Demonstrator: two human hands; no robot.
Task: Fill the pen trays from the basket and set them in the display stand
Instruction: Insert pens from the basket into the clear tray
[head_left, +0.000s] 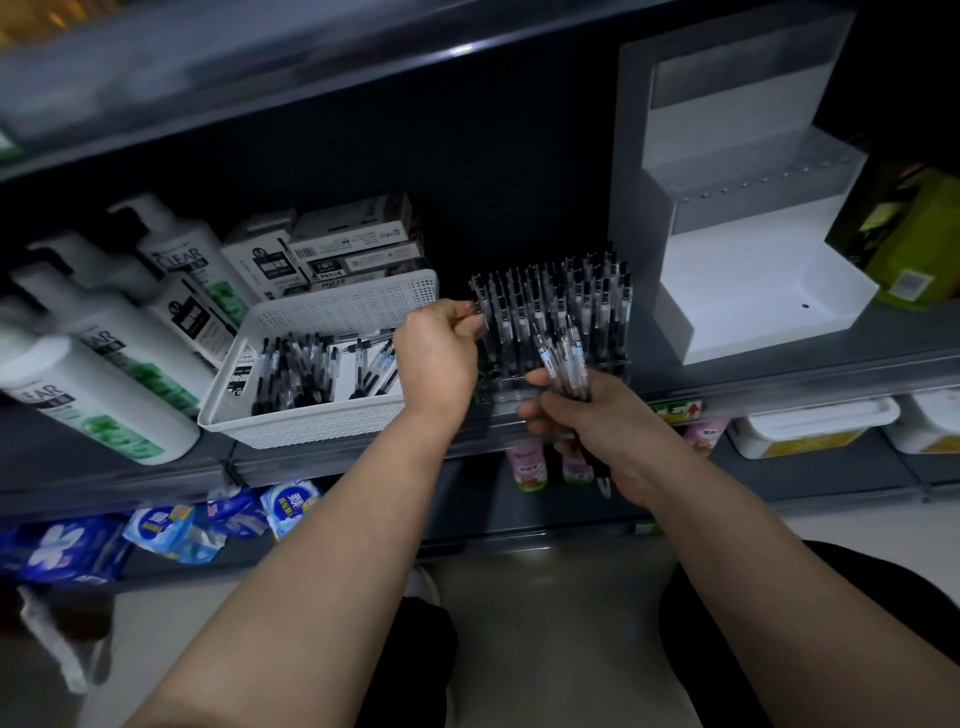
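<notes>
Fingers (461, 315) of the left hand (439, 358) pinch one pen (481, 307) at the left end of the pen tray (550, 312), which stands on the shelf (670, 358) between basket (332, 312) and display stand (753, 291). The right hand (592, 421) grips a spare bundle (565, 358). Keep it upright and seat it straight down.

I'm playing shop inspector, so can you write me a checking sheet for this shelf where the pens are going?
Surface: dark shelf.
Job's things: white basket holds loose pens; pen tray mostly filled; display stand holds no tray.
Clutter: shampoo bottles, boxes behind basket.
Hands: left hand pinches a pen at the tray; right hand grips a pen bundle.
Cables: nothing seen.
Surroundings: blue packets, pink bottles below.
</notes>
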